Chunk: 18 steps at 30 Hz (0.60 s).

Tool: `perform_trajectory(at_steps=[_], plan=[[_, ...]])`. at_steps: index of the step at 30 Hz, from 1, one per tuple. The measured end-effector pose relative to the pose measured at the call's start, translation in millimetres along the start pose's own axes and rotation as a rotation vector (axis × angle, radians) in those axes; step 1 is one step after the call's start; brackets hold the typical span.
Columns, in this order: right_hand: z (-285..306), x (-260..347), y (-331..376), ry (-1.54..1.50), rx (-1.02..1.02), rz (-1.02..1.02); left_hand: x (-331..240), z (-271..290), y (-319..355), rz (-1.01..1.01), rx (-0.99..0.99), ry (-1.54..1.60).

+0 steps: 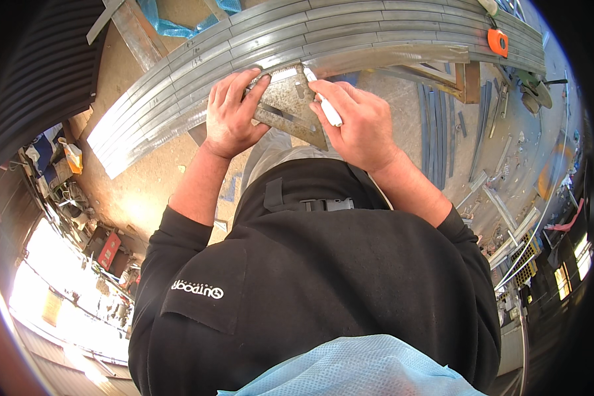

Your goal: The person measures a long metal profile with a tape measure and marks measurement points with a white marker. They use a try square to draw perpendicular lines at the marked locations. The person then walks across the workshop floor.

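Side by side before me lie several long grey metal bars (264, 32), with short dark marks on their left part. My left hand (233, 113) grips a worn, speckled triangular metal square (287, 100) by its left side, its far edge up against the nearest bar. In my right hand (363, 129) is a white marker pen (329, 111), pinched between thumb and fingers. The pen's tip meets the bar by the square's upper right corner; whether it touches the metal I cannot tell.
An orange tape measure (498, 42) rests on the bars at the right. Below the right end is what looks like an angle grinder (534, 92). More metal strips (435, 135) lie on the floor at right. A brown steel support (468, 82) stands under the bars.
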State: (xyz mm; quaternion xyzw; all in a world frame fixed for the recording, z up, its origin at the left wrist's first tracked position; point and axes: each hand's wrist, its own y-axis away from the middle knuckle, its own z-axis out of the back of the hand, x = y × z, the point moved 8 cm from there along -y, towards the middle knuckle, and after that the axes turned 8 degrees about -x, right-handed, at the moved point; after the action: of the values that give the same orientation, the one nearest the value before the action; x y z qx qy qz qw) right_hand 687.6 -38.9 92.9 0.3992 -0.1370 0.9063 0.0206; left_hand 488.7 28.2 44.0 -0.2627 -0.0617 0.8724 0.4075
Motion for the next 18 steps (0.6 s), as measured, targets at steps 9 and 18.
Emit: perform_trajectory(at_steps=[9,18], plan=[[5.6,-4.0,10.6,-0.016,0.043,-0.027,0.1,-0.3,-0.1,0.009,0.009,0.018],[24.0,-15.3,28.2,-0.107,0.010,-0.198,14.3,26.1,17.1,0.045,0.012,0.007]])
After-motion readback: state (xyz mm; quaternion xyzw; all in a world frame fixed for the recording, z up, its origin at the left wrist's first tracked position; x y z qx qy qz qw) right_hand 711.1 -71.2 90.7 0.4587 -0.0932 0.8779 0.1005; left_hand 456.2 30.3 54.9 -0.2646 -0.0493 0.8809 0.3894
